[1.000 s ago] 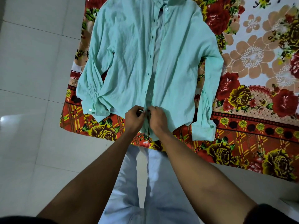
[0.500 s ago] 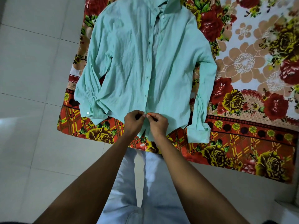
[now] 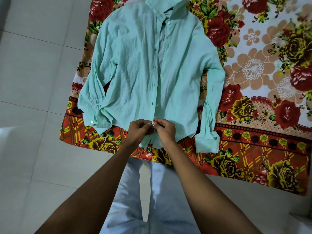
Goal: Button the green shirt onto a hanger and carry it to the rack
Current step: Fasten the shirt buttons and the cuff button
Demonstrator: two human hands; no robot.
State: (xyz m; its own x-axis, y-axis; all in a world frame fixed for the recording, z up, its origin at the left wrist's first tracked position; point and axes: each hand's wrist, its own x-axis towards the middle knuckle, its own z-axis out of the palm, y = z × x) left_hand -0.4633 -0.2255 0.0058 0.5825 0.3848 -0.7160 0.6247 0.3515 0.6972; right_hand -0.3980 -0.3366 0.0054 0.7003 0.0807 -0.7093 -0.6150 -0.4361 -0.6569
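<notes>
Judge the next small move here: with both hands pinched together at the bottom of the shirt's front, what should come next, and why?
Probably finish pushing the lowest button through its hole. The left hand and right hand both pinch the front edges of the green shirt just above the hem, and the placket above looks closed apart from a gap near the collar. No hanger is visible.

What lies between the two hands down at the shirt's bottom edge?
In the head view, only the shirt's front opening lies between the left hand and right hand; both pinch it.
</notes>
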